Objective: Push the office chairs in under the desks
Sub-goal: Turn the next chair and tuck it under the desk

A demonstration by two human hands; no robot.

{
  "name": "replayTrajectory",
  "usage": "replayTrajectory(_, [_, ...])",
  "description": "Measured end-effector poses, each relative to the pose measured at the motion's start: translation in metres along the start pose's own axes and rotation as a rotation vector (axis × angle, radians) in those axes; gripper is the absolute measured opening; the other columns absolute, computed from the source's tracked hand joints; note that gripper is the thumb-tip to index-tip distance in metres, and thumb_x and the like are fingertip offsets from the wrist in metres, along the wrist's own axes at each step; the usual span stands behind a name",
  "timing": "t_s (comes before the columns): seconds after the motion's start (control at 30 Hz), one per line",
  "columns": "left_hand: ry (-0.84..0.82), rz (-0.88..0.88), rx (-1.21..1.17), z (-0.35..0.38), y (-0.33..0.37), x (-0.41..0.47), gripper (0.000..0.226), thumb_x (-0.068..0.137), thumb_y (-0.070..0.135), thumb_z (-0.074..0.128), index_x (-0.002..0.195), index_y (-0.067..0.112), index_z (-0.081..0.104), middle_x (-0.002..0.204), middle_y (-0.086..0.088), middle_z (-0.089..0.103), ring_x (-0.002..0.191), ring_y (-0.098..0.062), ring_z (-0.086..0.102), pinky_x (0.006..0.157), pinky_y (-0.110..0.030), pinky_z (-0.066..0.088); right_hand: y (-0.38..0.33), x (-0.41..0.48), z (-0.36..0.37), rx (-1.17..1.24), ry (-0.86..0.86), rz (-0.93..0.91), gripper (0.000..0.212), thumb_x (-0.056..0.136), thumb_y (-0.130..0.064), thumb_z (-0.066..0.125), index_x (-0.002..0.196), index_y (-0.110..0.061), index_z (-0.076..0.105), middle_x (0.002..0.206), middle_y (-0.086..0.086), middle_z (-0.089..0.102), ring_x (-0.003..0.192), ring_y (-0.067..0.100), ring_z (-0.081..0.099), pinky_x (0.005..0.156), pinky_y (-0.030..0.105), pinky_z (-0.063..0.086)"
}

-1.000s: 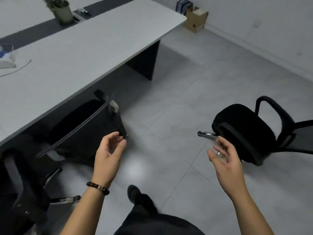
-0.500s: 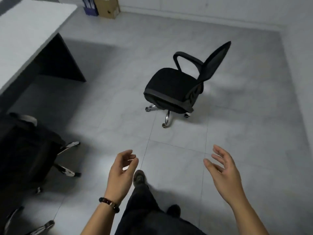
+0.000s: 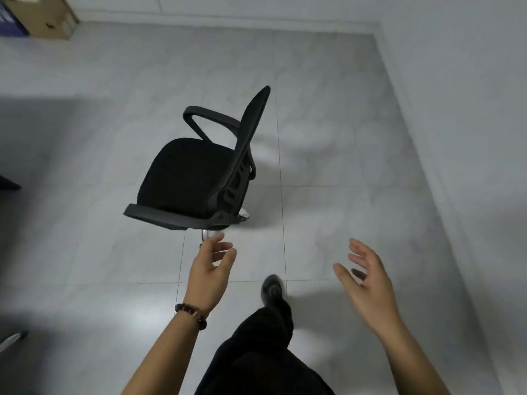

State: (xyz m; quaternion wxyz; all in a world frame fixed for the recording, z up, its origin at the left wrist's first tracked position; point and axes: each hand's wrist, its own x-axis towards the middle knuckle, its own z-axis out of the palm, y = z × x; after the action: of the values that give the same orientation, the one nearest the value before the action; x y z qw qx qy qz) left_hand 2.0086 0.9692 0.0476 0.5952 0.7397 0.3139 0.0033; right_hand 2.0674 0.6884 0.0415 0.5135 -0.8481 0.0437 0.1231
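Note:
A black office chair [image 3: 188, 178] with armrests and a thin mesh back stands alone on the tiled floor, its seat facing left and its back edge-on toward the right. My left hand [image 3: 212, 267], with a bead bracelet on the wrist, is held out just below the near armrest, fingers apart, touching nothing. Further right and clear of the chair, my right hand [image 3: 366, 280] is open with spread fingers. No desk top shows; only a dark desk leg tip [image 3: 8, 183] at the left edge.
A cardboard box [image 3: 42, 15] sits against the far wall at top left. A white wall [image 3: 470, 138] runs down the right side. My dark trouser leg and shoe [image 3: 272, 289] step forward between my hands. Part of another chair's base [image 3: 11, 337] shows at bottom left.
The view has swung right, away from the desk and the tucked chairs. The lone chair is now much closer, just ahead of my left hand. Both hands stay empty.

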Motion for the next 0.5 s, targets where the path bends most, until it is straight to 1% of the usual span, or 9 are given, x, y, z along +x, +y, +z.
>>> replayTrajectory(0.07, [0.011,0.037,-0.005,0.021,0.04,0.042,0.035,0.093,0.022,0.06,0.127,0.021,0.053,0.111,0.002,0.065,0.103,-0.013,0.062,0.092,-0.043,0.053,-0.025,0.056,-0.014,-0.032,-0.011,-0.04,0.054,0.089,-0.016,0.071,0.133,-0.036,0.046,0.136,-0.008,0.052,0.121,0.004,0.054,0.098,0.027,0.046])
replayTrajectory(0.1, [0.024,0.067,-0.023,0.028,0.062,0.062,0.034,0.093,0.019,0.06,0.126,0.019,0.053,0.109,0.002,0.065,0.1,-0.01,0.063,0.089,-0.037,0.054,-0.041,0.085,-0.019,-0.039,-0.011,-0.075,0.055,0.089,-0.015,0.071,0.133,-0.036,0.046,0.136,-0.008,0.052,0.121,0.005,0.054,0.098,0.028,0.046])
replayTrajectory(0.17, [0.043,0.108,-0.05,0.036,0.103,0.1,0.033,0.093,0.016,0.06,0.126,0.018,0.053,0.105,0.002,0.065,0.09,-0.002,0.064,0.076,-0.021,0.055,-0.073,0.14,-0.026,-0.056,-0.039,-0.132,0.055,0.09,-0.017,0.071,0.135,-0.034,0.045,0.137,-0.008,0.052,0.122,0.005,0.053,0.099,0.029,0.046])
replayTrajectory(0.2, [0.05,0.126,-0.051,0.038,0.121,0.117,0.033,0.093,0.015,0.06,0.126,0.018,0.053,0.105,0.002,0.065,0.087,0.0,0.064,0.069,-0.016,0.053,-0.088,0.164,-0.026,-0.063,-0.058,-0.157,0.055,0.09,-0.019,0.07,0.137,-0.033,0.045,0.137,-0.008,0.051,0.122,0.004,0.052,0.099,0.028,0.045])
replayTrajectory(0.23, [0.064,0.144,-0.036,0.04,0.134,0.134,0.034,0.093,0.017,0.06,0.126,0.019,0.052,0.105,0.002,0.064,0.087,-0.001,0.064,0.066,-0.014,0.052,-0.102,0.187,-0.026,-0.065,-0.077,-0.184,0.055,0.091,-0.021,0.07,0.139,-0.032,0.045,0.137,-0.009,0.051,0.123,0.003,0.051,0.099,0.027,0.044])
replayTrajectory(0.3, [0.099,0.171,0.005,0.043,0.155,0.164,0.036,0.093,0.021,0.061,0.128,0.02,0.052,0.107,0.004,0.064,0.094,-0.005,0.064,0.072,-0.015,0.051,-0.124,0.232,-0.021,-0.063,-0.12,-0.238,0.057,0.091,-0.024,0.069,0.141,-0.029,0.044,0.137,-0.01,0.05,0.124,0.001,0.05,0.1,0.024,0.043])
replayTrajectory(0.37, [0.149,0.161,0.025,0.049,0.164,0.194,0.037,0.092,0.022,0.061,0.128,0.02,0.052,0.107,0.006,0.064,0.096,-0.006,0.063,0.077,-0.015,0.05,-0.142,0.276,-0.011,-0.074,-0.178,-0.285,0.057,0.092,-0.025,0.068,0.142,-0.029,0.043,0.138,-0.01,0.049,0.124,0.0,0.049,0.098,0.02,0.042])
replayTrajectory(0.43, [0.219,0.107,0.045,0.055,0.16,0.22,0.038,0.092,0.022,0.061,0.129,0.019,0.052,0.107,0.007,0.064,0.096,-0.006,0.062,0.081,-0.018,0.05,-0.152,0.32,0.004,-0.097,-0.258,-0.317,0.057,0.092,-0.026,0.069,0.142,-0.031,0.042,0.139,-0.01,0.049,0.125,0.0,0.049,0.099,0.02,0.042])
replayTrajectory(0.5, [0.302,0.02,0.074,0.062,0.144,0.245,0.04,0.092,0.025,0.061,0.13,0.018,0.051,0.108,0.007,0.064,0.097,-0.005,0.061,0.085,-0.024,0.052,-0.156,0.364,0.026,-0.137,-0.362,-0.354,0.057,0.092,-0.027,0.068,0.142,-0.031,0.043,0.138,-0.011,0.048,0.124,-0.002,0.048,0.102,0.023,0.041])
